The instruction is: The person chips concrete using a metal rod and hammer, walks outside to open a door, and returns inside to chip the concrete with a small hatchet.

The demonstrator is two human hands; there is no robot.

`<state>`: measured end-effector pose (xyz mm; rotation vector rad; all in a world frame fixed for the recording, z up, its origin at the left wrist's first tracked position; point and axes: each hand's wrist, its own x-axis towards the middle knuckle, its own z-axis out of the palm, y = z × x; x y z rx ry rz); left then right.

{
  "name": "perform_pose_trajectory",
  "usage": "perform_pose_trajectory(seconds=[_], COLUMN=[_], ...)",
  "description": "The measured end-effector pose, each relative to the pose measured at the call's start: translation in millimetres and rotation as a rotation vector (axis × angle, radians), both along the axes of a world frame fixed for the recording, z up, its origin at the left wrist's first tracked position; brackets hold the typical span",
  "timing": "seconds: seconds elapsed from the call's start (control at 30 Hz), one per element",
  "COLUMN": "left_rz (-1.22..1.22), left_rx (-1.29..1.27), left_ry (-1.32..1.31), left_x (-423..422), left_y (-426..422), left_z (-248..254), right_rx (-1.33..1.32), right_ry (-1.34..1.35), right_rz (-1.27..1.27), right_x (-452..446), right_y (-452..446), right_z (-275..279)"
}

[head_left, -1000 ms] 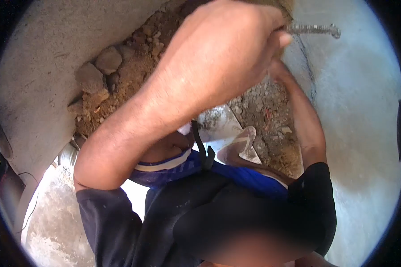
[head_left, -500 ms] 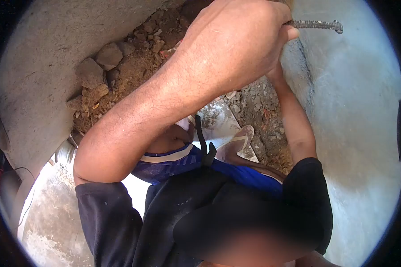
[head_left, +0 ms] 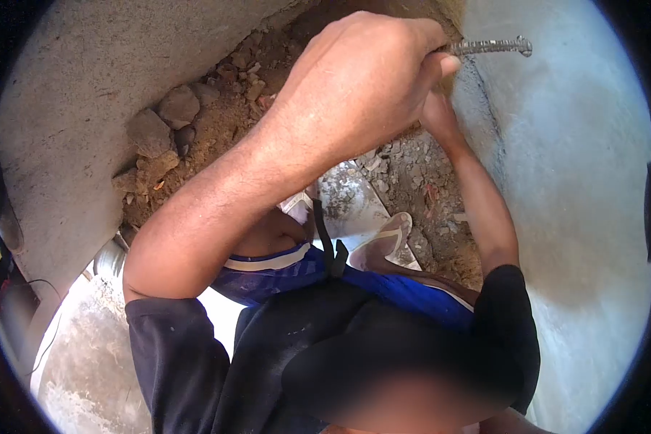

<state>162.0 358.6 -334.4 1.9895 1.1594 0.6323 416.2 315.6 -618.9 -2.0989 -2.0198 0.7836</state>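
Observation:
My left hand (head_left: 362,79) is closed, its back toward me, around a short ribbed steel rod (head_left: 488,47) that looks like rebar. The rod sticks out to the right past my thumb and ends in a knobbed, bent-looking tip; its other end is hidden by my hand. Behind and below the left hand is my right hand (head_left: 437,116), with only the wrist side showing. Its fingers are covered by the left hand, so I cannot make out what they hold. Both hands are above a narrow strip of broken ground between two plastered walls.
A rough grey wall (head_left: 87,87) rises on the left, a smoother pale wall (head_left: 579,181) on the right. Stones (head_left: 179,106) and loose soil (head_left: 210,145) lie along the left wall's foot. Rubble (head_left: 412,170) surrounds a pale slab (head_left: 351,192) beside my sandalled foot (head_left: 387,242).
Both hands have shifted left in view, the left one also slightly down, and the rod has moved with it. The left hand's grip looks the same.

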Motion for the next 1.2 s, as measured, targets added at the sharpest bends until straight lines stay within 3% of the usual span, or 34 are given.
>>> perform_pose_trajectory(seconds=[0.07, 0.17, 0.27, 0.37, 0.43, 0.5, 0.57, 0.63, 0.7, 0.77, 0.9, 0.97, 1.03, 1.1, 1.2], left_rz=[-0.005, -0.011, -0.032, -0.006, -0.001, -0.001, 0.027, 0.028, 0.028, 0.03, -0.069, -0.07, -0.071, -0.071, -0.035], left_rx=[0.069, -0.025, 0.068, -0.053, -0.077, -0.023, -0.145, -0.125, 0.019, -0.029, -0.068, -0.064, -0.055, -0.115, -0.192], left_ry=[0.02, 0.068, 0.07, 0.11, 0.08, 0.102, 0.091, 0.06, 0.01, -0.032, -0.04, -0.05, -0.082, -0.11, -0.011], left_x=[0.9, 2.2, -4.3, -14.6, -19.3, -19.6, -15.7, -14.4, -15.6, -14.1, -11.3, -7.5, -5.5, -6.7, -9.3], left_y=[-1.4, -5.1, -8.1, -4.3, -1.8, 3.1, 1.6, -0.2, -3.9, -3.7, 5.3, 4.2, 1.8, 2.3, 5.1], left_z=[-6.7, 2.0, -7.0, -8.7, -16.8, -15.8, 0.5, 9.1, 7.0, 5.6, 25.2, 23.7, 24.7, 29.2, 44.2], right_rx=[0.015, -0.114, -0.224, -0.509, -0.401, -0.485, -0.798, -1.029, -0.939, -0.81, -0.418, -0.057, 0.356, 0.444, 0.287], right_ry=[-0.08, -0.283, -0.524, -0.53, -0.456, -0.498, -0.633, -0.523, -0.519, -0.444, -0.223, 0.064, 0.267, 0.356, 0.289], right_rz=[0.041, 0.114, 0.197, 0.095, 0.14, 0.281, 0.551, 0.725, 0.676, 0.609, 0.384, 0.152, 0.08, -0.031, -0.128], right_x=[-1.0, -11.0, -4.5, 36.9, 71.5, 86.7, 74.4, 78.1, 82.4, 84.3, 22.1, -19.7, -54.4, -69.7, -57.2], right_y=[43.7, 87.0, 62.5, 3.6, -23.1, -32.8, -51.5, -79.7, -97.8, -104.5, -29.9, -1.1, 28.3, 47.7, 26.1], right_z=[-56.5, -95.8, -107.0, -111.5, -80.5, -25.5, 30.1, 60.0, 70.0, 73.7, 141.8, 151.4, 137.6, 103.7, 23.7])
